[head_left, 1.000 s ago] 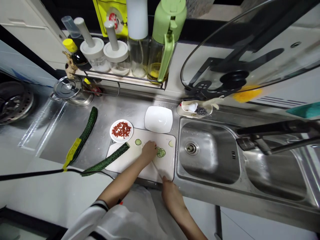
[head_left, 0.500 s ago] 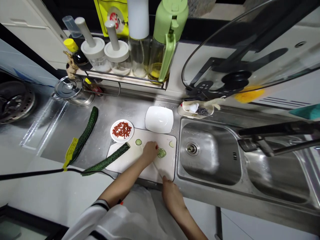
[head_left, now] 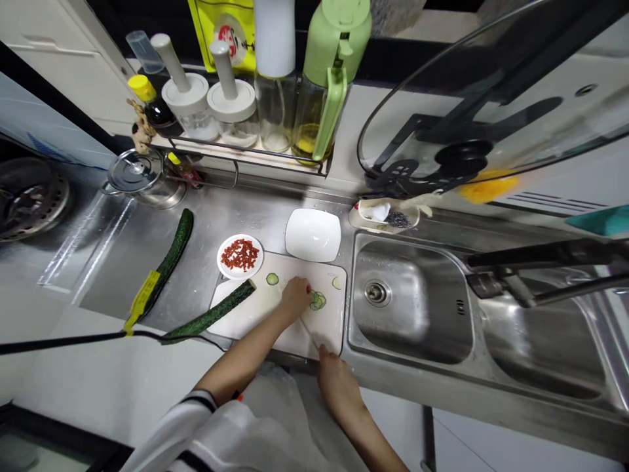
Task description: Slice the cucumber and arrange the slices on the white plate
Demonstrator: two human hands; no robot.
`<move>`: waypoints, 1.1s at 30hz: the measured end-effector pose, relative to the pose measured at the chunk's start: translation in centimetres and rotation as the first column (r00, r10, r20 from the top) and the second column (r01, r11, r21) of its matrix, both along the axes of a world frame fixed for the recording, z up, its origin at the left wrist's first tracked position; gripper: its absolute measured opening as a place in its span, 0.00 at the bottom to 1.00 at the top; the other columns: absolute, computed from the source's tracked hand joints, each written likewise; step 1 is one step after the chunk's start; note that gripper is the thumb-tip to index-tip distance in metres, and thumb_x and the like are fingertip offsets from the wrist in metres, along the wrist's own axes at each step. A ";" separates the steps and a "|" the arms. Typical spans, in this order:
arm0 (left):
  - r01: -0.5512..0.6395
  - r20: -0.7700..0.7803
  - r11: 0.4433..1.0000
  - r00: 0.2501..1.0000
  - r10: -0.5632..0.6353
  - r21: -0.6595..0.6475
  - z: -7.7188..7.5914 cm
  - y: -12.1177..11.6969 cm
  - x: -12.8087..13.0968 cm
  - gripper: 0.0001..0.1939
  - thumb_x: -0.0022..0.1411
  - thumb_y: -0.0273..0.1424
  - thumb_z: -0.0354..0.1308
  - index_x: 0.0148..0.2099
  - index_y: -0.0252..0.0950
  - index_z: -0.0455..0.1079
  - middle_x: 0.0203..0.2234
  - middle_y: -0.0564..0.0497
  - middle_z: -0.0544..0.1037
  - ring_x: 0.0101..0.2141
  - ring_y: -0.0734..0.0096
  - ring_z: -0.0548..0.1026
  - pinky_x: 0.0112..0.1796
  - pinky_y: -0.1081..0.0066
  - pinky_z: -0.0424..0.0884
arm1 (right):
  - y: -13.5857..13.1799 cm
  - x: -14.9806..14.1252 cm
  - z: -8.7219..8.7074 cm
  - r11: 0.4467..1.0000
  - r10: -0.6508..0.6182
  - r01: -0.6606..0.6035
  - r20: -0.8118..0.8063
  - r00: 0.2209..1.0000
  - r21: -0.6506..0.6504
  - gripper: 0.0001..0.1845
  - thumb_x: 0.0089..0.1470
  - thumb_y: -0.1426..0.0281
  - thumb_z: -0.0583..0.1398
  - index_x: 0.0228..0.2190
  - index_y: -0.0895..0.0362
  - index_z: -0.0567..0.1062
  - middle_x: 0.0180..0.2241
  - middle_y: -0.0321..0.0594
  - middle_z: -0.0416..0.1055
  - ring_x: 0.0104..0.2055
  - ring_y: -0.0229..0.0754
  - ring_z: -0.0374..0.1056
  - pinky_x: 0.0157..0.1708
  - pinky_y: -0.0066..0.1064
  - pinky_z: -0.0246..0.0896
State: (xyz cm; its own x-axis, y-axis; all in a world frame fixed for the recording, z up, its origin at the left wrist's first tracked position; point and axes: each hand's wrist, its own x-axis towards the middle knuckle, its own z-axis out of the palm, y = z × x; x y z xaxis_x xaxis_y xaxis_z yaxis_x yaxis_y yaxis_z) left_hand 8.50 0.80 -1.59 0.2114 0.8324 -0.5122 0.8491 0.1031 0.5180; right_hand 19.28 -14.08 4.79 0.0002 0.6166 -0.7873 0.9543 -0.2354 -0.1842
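My left hand (head_left: 295, 298), fingers curled together, is over the middle of the white cutting board (head_left: 268, 308). What it grips, if anything, is hidden beneath the fingers. Against its right side lies a small overlapping pile of thin cucumber slices (head_left: 318, 301). My right hand (head_left: 338, 375) is wrapped around a knife (head_left: 310, 335) at the board's front edge. The blade slants up and left, passing under my left hand. One round cucumber slice (head_left: 272, 279) and a pale end piece (head_left: 337, 282) lie apart on the board. A cut cucumber (head_left: 216, 318) rests across the board's left edge.
A whole cucumber (head_left: 171, 252) with a yellow tag lies on the steel counter. Behind the board are a dish of chopped red pieces (head_left: 240, 256) and a white bowl (head_left: 313, 235). To the right is a double sink (head_left: 413, 301); a seasoning rack (head_left: 246, 149) hangs above.
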 end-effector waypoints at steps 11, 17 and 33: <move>0.046 0.050 0.999 0.998 -0.047 0.025 -0.6 0.1 -0.1 0.06 0.55 0.25 0.55 0.32 0.37 0.73 0.30 0.50 0.77 0.34 0.69 0.72 0.36 0.72 0.65 | 0.0 -0.1 0.2 0.999 0.047 -0.047 0.041 0.998 0.004 0.29 0.55 0.84 0.40 0.53 0.63 0.66 0.40 0.51 0.75 0.42 0.45 0.72 0.34 0.28 0.62; -0.010 0.072 1.000 0.997 0.010 0.003 -0.6 -0.3 -0.3 0.08 0.56 0.27 0.56 0.38 0.38 0.73 0.32 0.52 0.78 0.35 0.70 0.73 0.37 0.73 0.65 | -0.3 0.2 0.1 0.999 0.040 -0.041 0.024 0.999 0.022 0.28 0.54 0.84 0.41 0.50 0.62 0.68 0.38 0.49 0.75 0.41 0.45 0.72 0.32 0.28 0.61; -0.283 0.140 0.959 0.951 0.277 0.022 -1.1 -3.1 -6.3 0.09 0.55 0.25 0.56 0.37 0.39 0.77 0.31 0.53 0.80 0.34 0.75 0.75 0.36 0.78 0.65 | 1.6 0.3 0.9 0.996 0.027 -0.031 0.041 0.999 0.083 0.18 0.57 0.79 0.45 0.43 0.59 0.70 0.36 0.47 0.74 0.38 0.43 0.73 0.30 0.27 0.55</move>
State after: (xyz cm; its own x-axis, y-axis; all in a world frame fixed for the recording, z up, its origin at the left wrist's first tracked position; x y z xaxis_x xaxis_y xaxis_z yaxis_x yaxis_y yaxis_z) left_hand 2.20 -2.28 -2.64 0.0313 0.8876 -0.4595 0.7119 0.3029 0.6336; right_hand 19.57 -12.52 5.72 0.0116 0.6805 -0.7327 0.9675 -0.1928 -0.1637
